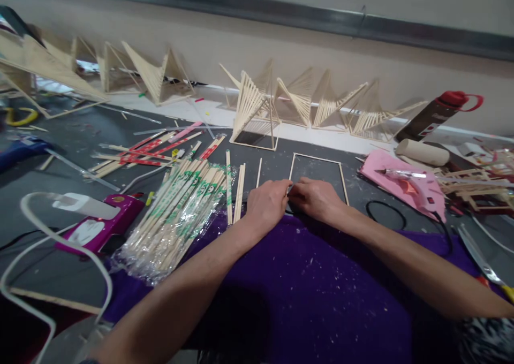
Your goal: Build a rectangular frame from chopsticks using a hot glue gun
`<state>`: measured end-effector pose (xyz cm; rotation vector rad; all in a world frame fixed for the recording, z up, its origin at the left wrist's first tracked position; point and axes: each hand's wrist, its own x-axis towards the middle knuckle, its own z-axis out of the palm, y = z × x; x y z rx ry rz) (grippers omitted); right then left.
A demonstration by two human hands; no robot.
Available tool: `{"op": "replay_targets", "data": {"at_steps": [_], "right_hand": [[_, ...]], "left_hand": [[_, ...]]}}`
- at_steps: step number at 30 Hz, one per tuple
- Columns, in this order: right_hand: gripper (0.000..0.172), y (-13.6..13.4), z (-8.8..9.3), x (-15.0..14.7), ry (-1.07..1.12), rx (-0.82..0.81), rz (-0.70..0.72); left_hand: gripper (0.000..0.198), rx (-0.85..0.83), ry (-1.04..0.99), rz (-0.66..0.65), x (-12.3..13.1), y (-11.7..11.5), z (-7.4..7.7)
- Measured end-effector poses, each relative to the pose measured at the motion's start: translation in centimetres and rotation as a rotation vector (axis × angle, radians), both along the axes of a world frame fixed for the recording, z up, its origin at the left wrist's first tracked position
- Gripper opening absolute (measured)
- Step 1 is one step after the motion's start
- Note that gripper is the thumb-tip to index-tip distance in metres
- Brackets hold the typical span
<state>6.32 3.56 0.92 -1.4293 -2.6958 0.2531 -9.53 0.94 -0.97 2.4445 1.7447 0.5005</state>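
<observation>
My left hand (268, 201) and my right hand (317, 198) meet at the near left corner of a thin wooden stick frame (319, 158) lying on the dark table. Both hands are closed, fingertips pinched together and almost touching. The frame's left stick runs into my fingers, which cover that corner. What my left fingertips pinch is mostly hidden. Left of my hands lie a single stick (259, 172), a few loose sticks (240, 192) and a clear plastic bag of paper-wrapped chopsticks (176, 214).
Twisted stick models (252, 107) line the back wall. A pink glue gun (421, 184) and bottle (429, 118) stand right, with scissors (477, 254) nearer. At left are a magenta power strip (98, 225), a white cable and red-wrapped chopsticks (144, 152). Purple cloth (321, 283) covers the front.
</observation>
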Motion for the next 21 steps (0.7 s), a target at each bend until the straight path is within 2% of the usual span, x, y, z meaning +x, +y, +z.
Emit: {"op": "replay_targets", "data": {"at_steps": [4,10,14,21], "right_hand": [[0.021,0.5,-0.4,0.0,0.073,-0.058,-0.021],[0.017,1.9,-0.4,0.2,0.162,-0.228,-0.011],[0.016,2.1,-0.1,-0.2,0.074,-0.187,0.004],[0.015,1.5,-0.7,-0.1,0.100,-0.071,0.059]], "left_hand": [[0.029,-0.003,-0.005,-0.007,0.1,-0.1,0.1],[0.041,-0.016,-0.010,0.052,0.4,-0.1,0.2],[0.048,-0.038,-0.024,0.074,0.5,-0.1,0.1],[0.051,-0.067,-0.013,0.096,0.7,0.0,0.2]]}}
